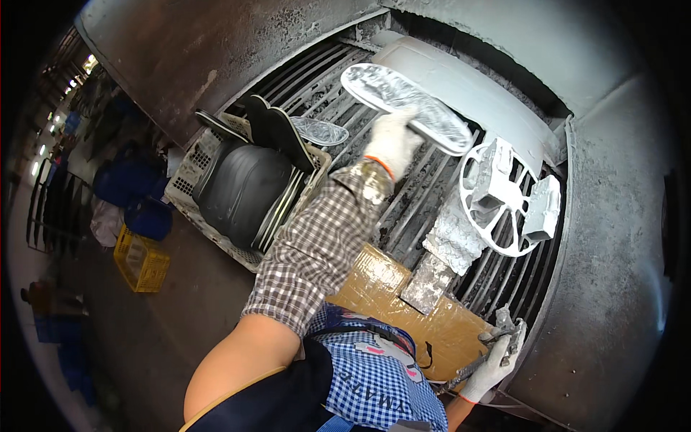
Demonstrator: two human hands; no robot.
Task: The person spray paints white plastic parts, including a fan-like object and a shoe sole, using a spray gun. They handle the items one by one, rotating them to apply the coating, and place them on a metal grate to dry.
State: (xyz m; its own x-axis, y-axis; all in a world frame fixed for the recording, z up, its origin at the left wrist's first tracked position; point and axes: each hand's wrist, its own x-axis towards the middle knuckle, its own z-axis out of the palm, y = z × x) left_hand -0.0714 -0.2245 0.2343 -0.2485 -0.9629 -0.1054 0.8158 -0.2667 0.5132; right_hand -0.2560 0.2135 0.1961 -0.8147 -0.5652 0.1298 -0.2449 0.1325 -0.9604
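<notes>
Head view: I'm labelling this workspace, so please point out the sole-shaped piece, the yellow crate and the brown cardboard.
Sole-shaped piece point(412, 103): head view, near the middle of its whitish, streaked face.
Yellow crate point(154, 272): head view, on its side wall.
Brown cardboard point(448, 335): head view, on its bare surface.

Gloved left hand point(394, 144) holding a white-smeared oval piece point(430, 113) over a slatted grate point(425, 176)
Crate point(186, 173) of black pieces point(241, 189) at the grate's left edge; white spoked wheel point(515, 204) toward its right edge; brown cardboard point(450, 338) along its near edge; gloved right hand point(497, 367) gripping a grey-crusted tool point(502, 333) by the near right corner
</notes>
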